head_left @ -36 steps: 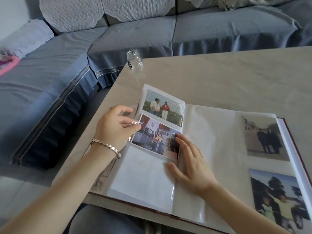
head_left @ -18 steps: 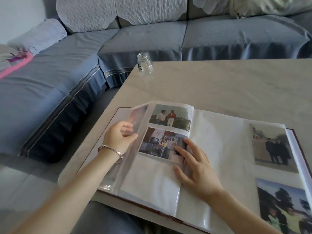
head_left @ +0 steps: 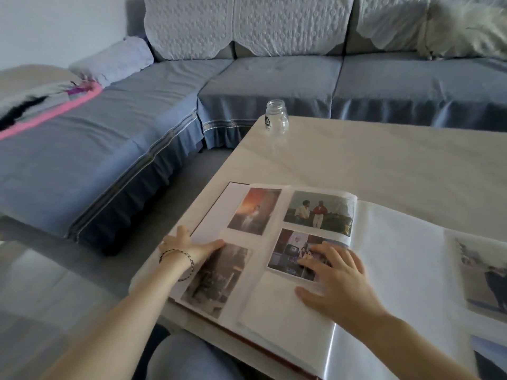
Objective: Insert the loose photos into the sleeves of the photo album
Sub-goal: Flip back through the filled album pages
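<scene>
Well, the open photo album [head_left: 384, 270], with white pages, clear plastic sleeves and a dark red cover edge, lies on the pale stone-look bench [head_left: 384, 160], toward its 7 o'clock corner. The album's left page holds an orange-toned upright photo [head_left: 253, 211] at 12 o'clock and a black-and-white upright photo [head_left: 216, 281] at 6 o'clock. The middle leaf carries a landscape photo of two people outdoors [head_left: 319, 212] and, beneath it, a landscape photo of a room [head_left: 288, 253]. The sleeve [head_left: 285, 314] at the leaf's 6 o'clock shows plain white. At 3 o'clock, the right page shows a faded photo of dark-coated figures [head_left: 485, 275] and a corner photo [head_left: 491, 360] cut off by the frame.

The left hand [head_left: 192, 246], with a thin beaded bracelet [head_left: 178, 256] on its wrist, lies open and flat at the left page's 9 o'clock edge. Its thumb touches the black-and-white photo's top corner. The right hand [head_left: 337, 275] lies open with fingers spread, its fingertips on the room photo and its thumb on the plain sleeve.

The album's near edge runs just beside the bench's 6 o'clock edge, and its left cover lies just beside the 9 o'clock edge. Bare bench surface stretches beyond the album from 12 to 2 o'clock. A small clear glass jar [head_left: 276, 115] stands at the bench's 11 o'clock corner, well apart from the album. A blue-grey fabric sofa [head_left: 137, 133] wraps round from 9 to 12 o'clock.

Counted: one album, six photos, two hands, one jar.
</scene>
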A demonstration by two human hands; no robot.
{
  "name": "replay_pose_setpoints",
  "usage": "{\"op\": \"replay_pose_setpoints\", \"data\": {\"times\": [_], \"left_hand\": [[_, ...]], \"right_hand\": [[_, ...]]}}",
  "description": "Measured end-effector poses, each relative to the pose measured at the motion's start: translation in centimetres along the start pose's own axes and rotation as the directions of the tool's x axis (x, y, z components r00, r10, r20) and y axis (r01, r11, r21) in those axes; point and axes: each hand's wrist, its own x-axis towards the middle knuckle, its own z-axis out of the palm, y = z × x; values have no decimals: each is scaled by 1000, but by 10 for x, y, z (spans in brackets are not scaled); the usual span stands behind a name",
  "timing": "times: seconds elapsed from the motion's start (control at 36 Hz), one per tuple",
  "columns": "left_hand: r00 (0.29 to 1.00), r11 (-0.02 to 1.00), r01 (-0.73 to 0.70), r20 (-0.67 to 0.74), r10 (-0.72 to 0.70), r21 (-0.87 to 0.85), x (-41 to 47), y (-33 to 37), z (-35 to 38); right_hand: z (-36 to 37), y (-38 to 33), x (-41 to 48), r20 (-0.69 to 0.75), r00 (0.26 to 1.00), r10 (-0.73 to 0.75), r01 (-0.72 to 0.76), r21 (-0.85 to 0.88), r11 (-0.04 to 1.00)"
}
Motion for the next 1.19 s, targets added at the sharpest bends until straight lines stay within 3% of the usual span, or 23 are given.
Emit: {"op": "replay_pose_setpoints", "data": {"times": [0.22, 0.36, 0.56, 0.67, 0.81, 0.92, 0.97, 1.0, 1.08, 1.11, 1.19], "left_hand": [[998, 993, 16, 58, -9, -120, 16, -8, -4], [993, 971, 42, 119, -14, -237, 13, -6, -25], [962, 956, -231, 106, 252, -180, -26, 6, -97], [898, 875, -377, 112, 426, -302, -69, 21, -144], [700, 655, -437, 224, 678, -617, -144, 56, -175], [597, 529, -501, 168, 784, -685, -192, 86, -166], [545, 432, -473, 130, 828, -768, -215, 105, -155], [518, 388, -441, 123, 846, -809, -227, 114, -148], [417, 295, -407, 111, 902, -864, -257, 141, -115], [388, 286, -441, 107, 916, -851, -265, 150, -103], [323, 279, -540, 110, 940, -794, -284, 174, -65]], "right_hand": [[10, 0, 4, -89, 996, -2, -3, -50, 999], [3, -3, 4, -70, 997, 10, -10, 0, 1000], [-27, -25, 19, 151, 983, 101, -111, 62, 992], [-57, -59, 30, 109, 990, 89, -114, 255, 960], [-107, -89, 27, 125, 990, 69, -115, 412, 904], [-143, -88, 15, 58, 996, 67, -88, 543, 835], [-161, -82, 8, 27, 993, 113, -104, 644, 758], [-170, -77, 2, 46, 988, 149, -134, 740, 659], [-201, -56, -18, 183, 966, 185, -217, 959, 184], [-209, -43, -24, 217, 960, 176, -237, 966, 102], [-225, -9, -46, 281, 946, 160, -287, 958, 13]]}}
